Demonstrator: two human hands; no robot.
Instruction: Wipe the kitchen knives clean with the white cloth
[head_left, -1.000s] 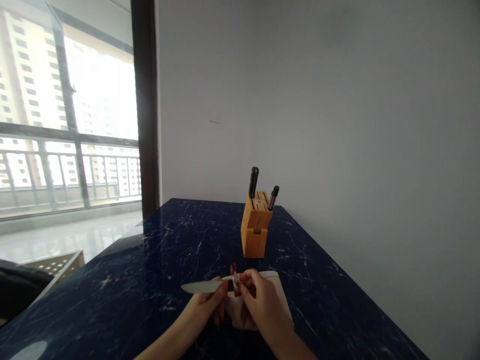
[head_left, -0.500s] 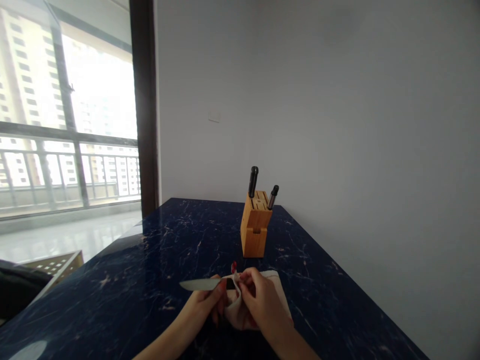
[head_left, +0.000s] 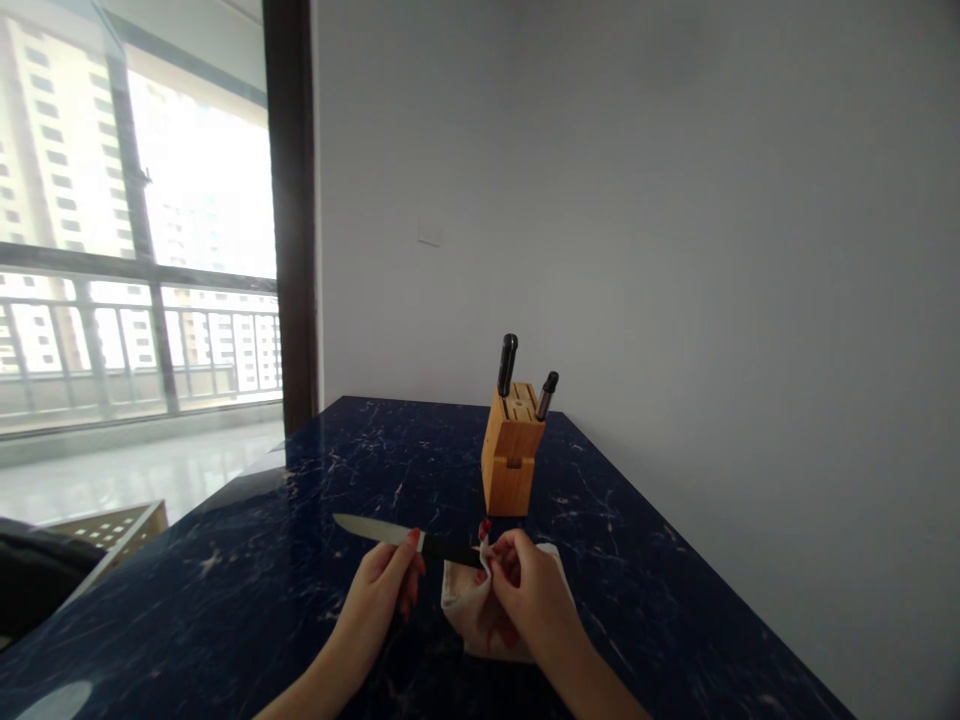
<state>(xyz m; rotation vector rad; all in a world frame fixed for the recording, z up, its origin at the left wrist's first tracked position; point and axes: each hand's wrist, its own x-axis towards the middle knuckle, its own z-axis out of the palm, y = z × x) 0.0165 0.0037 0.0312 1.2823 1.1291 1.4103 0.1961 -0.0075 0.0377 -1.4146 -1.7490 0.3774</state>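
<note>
My left hand [head_left: 382, 590] pinches a knife [head_left: 390, 536] where its steel blade meets the black handle, blade pointing left over the dark marble table [head_left: 300, 560]. My right hand [head_left: 529, 600] is closed around a white cloth [head_left: 469, 605] wrapped on the end of the knife's handle. Beyond the hands a wooden knife block [head_left: 511, 455] stands upright with two black-handled tools in its slots.
A grey wall runs along the table's right side and back. A large window with a dark frame [head_left: 289, 210] is at the left, a balcony railing behind it. A pale perforated box [head_left: 112, 530] and a dark object sit low at the left.
The knife has slid to the left through the cloth, so more of its black handle shows. My left hand moved left with it; my right hand stays on the cloth.
</note>
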